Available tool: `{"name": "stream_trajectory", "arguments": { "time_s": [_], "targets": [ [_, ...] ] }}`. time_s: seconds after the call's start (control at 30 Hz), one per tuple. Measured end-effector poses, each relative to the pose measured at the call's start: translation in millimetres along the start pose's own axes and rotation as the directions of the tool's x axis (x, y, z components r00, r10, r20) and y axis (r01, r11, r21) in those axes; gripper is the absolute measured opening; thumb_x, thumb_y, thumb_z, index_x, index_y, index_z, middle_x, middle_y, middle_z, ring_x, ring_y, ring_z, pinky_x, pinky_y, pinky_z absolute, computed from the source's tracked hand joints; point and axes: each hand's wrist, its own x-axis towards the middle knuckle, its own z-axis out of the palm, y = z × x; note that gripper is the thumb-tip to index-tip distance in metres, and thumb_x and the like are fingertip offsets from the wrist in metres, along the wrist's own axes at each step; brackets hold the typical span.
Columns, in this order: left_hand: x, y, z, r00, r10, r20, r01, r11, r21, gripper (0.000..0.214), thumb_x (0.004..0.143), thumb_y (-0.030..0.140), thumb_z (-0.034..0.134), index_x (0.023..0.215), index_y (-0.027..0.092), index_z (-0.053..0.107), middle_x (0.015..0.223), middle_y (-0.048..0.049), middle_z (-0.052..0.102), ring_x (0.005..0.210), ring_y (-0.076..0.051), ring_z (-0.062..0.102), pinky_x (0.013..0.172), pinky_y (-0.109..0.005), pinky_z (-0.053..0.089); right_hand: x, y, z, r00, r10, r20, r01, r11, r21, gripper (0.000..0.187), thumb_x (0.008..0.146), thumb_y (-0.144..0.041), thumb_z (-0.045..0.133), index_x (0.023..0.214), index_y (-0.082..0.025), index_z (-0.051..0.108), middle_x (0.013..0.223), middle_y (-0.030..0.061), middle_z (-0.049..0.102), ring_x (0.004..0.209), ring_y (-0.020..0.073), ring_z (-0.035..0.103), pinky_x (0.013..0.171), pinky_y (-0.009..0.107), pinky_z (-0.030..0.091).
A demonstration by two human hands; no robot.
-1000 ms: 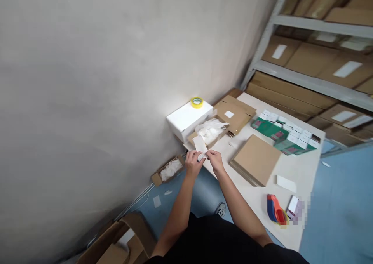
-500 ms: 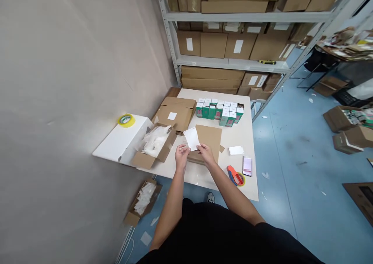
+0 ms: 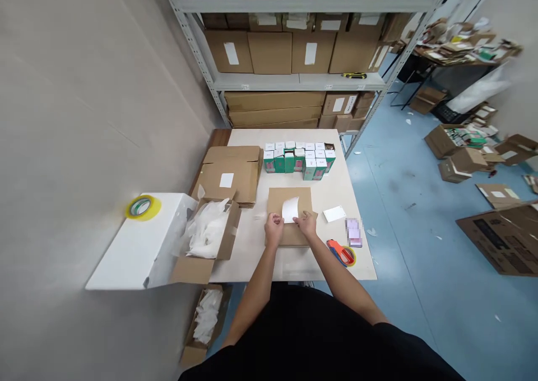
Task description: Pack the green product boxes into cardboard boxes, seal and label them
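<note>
Both my hands meet over a flat brown cardboard sheet point(image 3: 278, 197) lying on the white table point(image 3: 290, 263). A small white label point(image 3: 290, 209) stands curled between them. My left hand point(image 3: 273, 227) pinches its lower left edge with closed fingers. My right hand point(image 3: 306, 224) grips its lower right edge, fingers curled. The label's lower part is hidden behind my fingers.
An open carton of white plastic bags point(image 3: 209, 232) and a white box point(image 3: 138, 246) with a yellow tape roll point(image 3: 142, 207) sit left. Green-and-white boxes point(image 3: 298, 158), stacked flat cartons point(image 3: 230, 172), a loose label point(image 3: 334, 213) and a red-blue tape dispenser point(image 3: 339, 252) share the table. Shelving point(image 3: 294, 81) stands behind.
My view swung from the wall round to face the table and shelves. Both hands kept hold of the label and moved over the cardboard sheet, bringing it lower.
</note>
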Motion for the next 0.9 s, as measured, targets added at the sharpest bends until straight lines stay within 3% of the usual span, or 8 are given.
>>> {"name": "stream_trajectory", "arguments": {
  "time_s": [0.2, 0.33, 0.5, 0.73, 0.9],
  "targets": [
    [28.9, -24.0, 11.9, 0.989, -0.111, 0.102, 0.091, 0.979, 0.182, 0.013, 0.084, 0.018, 0.068, 0.091, 0.023, 0.058, 0.086, -0.0017, 0.073, 0.084, -0.019, 0.071, 0.080, -0.028, 0.051, 17.0, 13.6, 25.9, 0.991, 0.026, -0.131, -0.049, 0.984, -0.173, 0.023, 0.075, -0.027, 0.070, 0.090, -0.026, 0.052, 0.079, -0.0002, 0.066, 0.074, 0.0239, 0.064, 0.069, 0.032, 0.046],
    [36.9, -31.6, 12.9, 0.980, -0.127, 0.154, 0.081, 0.957, 0.278, 0.011, 0.086, 0.016, 0.065, 0.092, 0.023, 0.059, 0.087, -0.0020, 0.073, 0.085, -0.019, 0.071, 0.078, -0.027, 0.048, 16.1, 17.9, 38.5, 0.984, 0.048, -0.172, -0.086, 0.971, -0.222, 0.026, 0.077, -0.024, 0.068, 0.083, -0.028, 0.042, 0.075, -0.0029, 0.061, 0.071, 0.0220, 0.060, 0.066, 0.030, 0.039],
    [39.3, -34.6, 13.5, 0.969, -0.147, 0.200, 0.063, 0.925, 0.375, 0.011, 0.087, 0.016, 0.064, 0.095, 0.023, 0.061, 0.092, -0.0040, 0.076, 0.088, -0.021, 0.072, 0.077, -0.028, 0.047, 12.5, 20.9, 45.4, 0.972, 0.097, -0.212, -0.149, 0.958, -0.246, 0.027, 0.079, -0.024, 0.068, 0.084, -0.028, 0.042, 0.078, -0.0034, 0.061, 0.072, 0.0206, 0.059, 0.064, 0.029, 0.036],
    [49.1, -33.6, 13.7, 0.941, -0.124, 0.313, -0.066, 0.844, 0.532, 0.015, 0.088, 0.016, 0.061, 0.100, 0.023, 0.067, 0.098, -0.0101, 0.078, 0.092, -0.027, 0.074, 0.078, -0.034, 0.049, 11.6, 17.7, 46.7, 0.967, 0.163, -0.196, -0.228, 0.899, -0.375, 0.020, 0.086, -0.026, 0.068, 0.095, -0.026, 0.051, 0.083, -0.0011, 0.063, 0.077, 0.0216, 0.062, 0.069, 0.030, 0.040],
    [65.5, -16.0, 15.0, 0.888, -0.093, 0.450, -0.254, 0.717, 0.650, 0.027, 0.092, 0.013, 0.058, 0.115, 0.019, 0.071, 0.112, -0.0198, 0.075, 0.111, -0.033, 0.071, 0.092, -0.041, 0.052, 13.1, 11.2, 34.2, 0.968, 0.185, -0.171, -0.243, 0.861, -0.447, 0.031, 0.084, -0.038, 0.079, 0.096, -0.025, 0.054, 0.088, 0.0052, 0.066, 0.088, 0.0265, 0.065, 0.078, 0.035, 0.045]
  ]
}}
